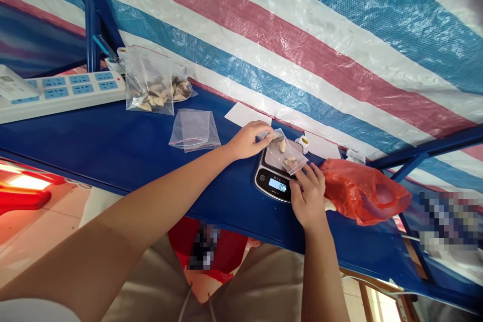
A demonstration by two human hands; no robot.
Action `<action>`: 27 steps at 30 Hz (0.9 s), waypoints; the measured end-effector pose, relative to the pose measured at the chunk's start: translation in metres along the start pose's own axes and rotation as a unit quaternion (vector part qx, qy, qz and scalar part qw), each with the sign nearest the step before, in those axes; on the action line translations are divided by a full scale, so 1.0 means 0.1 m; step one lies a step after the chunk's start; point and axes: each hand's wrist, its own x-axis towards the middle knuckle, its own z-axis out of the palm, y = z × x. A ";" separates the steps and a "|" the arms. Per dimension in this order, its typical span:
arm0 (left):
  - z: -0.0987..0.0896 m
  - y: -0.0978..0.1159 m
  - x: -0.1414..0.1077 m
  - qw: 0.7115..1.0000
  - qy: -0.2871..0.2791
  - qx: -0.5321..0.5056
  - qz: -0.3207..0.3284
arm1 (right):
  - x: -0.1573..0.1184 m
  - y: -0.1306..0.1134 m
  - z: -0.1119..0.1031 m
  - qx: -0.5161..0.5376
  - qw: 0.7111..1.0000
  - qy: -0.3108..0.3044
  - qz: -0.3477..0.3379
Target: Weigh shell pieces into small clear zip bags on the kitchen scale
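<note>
Head view: scale display (277, 185) "0.5"

A white power strip (62, 91), two filled clear bags (150, 86), flat empty bags (194, 130) and an orange plastic bag (362, 190) are seen on the blue table (113, 146).

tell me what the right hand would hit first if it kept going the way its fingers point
The right hand points up and away, its fingertips already at the small clear bag lying on the digital scale. Going on, it would likely push into that bag first; depth is hard to judge.
</note>
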 end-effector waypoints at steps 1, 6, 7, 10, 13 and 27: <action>0.01 -0.01 0.00 1.000 -0.005 -0.002 0.005 | 0.03 -0.01 0.01 -0.005 1.000 -0.007 0.001; 0.04 -0.03 0.00 1.000 -0.008 -0.005 0.015 | 0.10 -0.08 0.05 -0.011 0.999 0.028 0.015; 0.03 -0.03 0.00 1.000 -0.011 -0.002 0.014 | 0.09 -0.08 0.05 -0.015 0.999 0.036 0.016; 0.02 -0.01 -0.01 1.000 -0.019 0.004 0.013 | 0.06 -0.06 0.06 -0.026 0.998 0.059 0.025; 0.02 0.01 -0.01 1.000 -0.025 0.008 0.017 | 0.03 -0.04 0.05 -0.036 0.995 0.084 0.031; 0.05 -0.03 -0.01 1.000 -0.023 0.002 0.018 | 0.42 -0.29 0.15 0.001 0.981 0.095 0.172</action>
